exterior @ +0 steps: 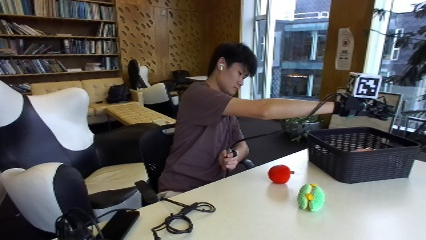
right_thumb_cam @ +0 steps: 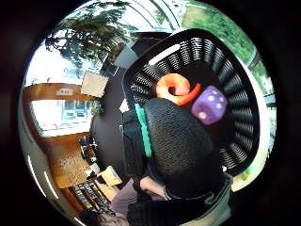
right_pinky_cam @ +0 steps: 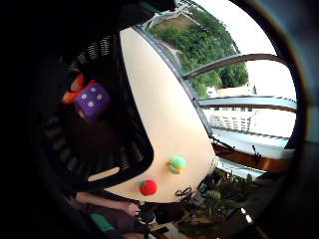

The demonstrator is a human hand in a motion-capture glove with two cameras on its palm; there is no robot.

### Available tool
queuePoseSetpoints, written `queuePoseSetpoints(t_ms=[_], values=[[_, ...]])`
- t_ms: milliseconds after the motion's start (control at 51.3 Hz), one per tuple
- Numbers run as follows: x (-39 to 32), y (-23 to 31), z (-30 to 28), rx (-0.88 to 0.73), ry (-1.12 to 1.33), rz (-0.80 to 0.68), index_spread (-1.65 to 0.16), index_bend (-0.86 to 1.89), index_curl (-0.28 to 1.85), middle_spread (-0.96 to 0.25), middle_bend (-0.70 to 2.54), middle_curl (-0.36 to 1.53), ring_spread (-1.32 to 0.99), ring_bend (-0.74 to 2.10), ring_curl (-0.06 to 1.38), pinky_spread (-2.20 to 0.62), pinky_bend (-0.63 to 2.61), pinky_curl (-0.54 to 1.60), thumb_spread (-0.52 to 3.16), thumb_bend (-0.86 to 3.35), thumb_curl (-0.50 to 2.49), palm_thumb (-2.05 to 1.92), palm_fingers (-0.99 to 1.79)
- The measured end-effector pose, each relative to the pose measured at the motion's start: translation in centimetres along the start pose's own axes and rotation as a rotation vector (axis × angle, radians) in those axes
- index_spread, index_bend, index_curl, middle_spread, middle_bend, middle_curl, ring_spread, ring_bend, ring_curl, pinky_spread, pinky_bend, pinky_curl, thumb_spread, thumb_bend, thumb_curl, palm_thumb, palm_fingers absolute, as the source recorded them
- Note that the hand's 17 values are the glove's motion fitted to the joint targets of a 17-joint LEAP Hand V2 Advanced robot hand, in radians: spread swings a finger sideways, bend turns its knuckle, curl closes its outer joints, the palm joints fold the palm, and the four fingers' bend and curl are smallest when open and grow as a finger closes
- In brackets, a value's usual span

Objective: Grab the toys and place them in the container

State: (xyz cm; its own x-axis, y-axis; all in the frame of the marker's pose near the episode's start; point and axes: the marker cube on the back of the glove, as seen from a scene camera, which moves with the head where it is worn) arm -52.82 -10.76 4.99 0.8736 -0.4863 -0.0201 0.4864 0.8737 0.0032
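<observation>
Risk nearest first: green toy and round red toy lying loose on table, near each other and not far from its edge. Likely to roll off if nudged by a hasty reach. Beyond them, black basket, light enough perhaps to slide if caught by the returning arm. Inside it, purple die beside orange ring. Above the basket, gloved right hand, fingers relaxed and spread, holding nothing. Count: two toys out, two toys in, one basket.
</observation>
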Motion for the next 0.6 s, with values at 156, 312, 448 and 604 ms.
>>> queuePoseSetpoints(t_ms=[156,312,448,604], values=[[5.9,2.3,-2.0,0.012,0.08,0.302,-0.28,0.05,0.31,-0.05,0.11,0.28,0.02,0.25,0.33,0.05,0.77,0.4,1.31,-0.08,0.22,-0.13,-0.32],[13.9,7.4,-2.8,-0.001,0.092,0.204,-0.28,0.08,0.26,-0.07,0.11,0.26,0.03,0.23,0.33,0.05,0.73,0.38,1.31,-0.08,0.18,-0.13,-0.27],[18.9,12.7,-2.2,-0.025,-0.044,-0.048,-0.28,0.09,0.24,-0.07,0.11,0.24,0.03,0.22,0.33,0.05,0.72,0.38,1.31,-0.07,0.16,-0.12,-0.25],[25.4,16.3,2.3,-0.071,0.044,0.085,-0.28,0.09,0.21,-0.08,0.12,0.22,0.02,0.26,0.35,0.05,0.73,0.37,1.32,-0.07,0.14,-0.12,-0.21]])
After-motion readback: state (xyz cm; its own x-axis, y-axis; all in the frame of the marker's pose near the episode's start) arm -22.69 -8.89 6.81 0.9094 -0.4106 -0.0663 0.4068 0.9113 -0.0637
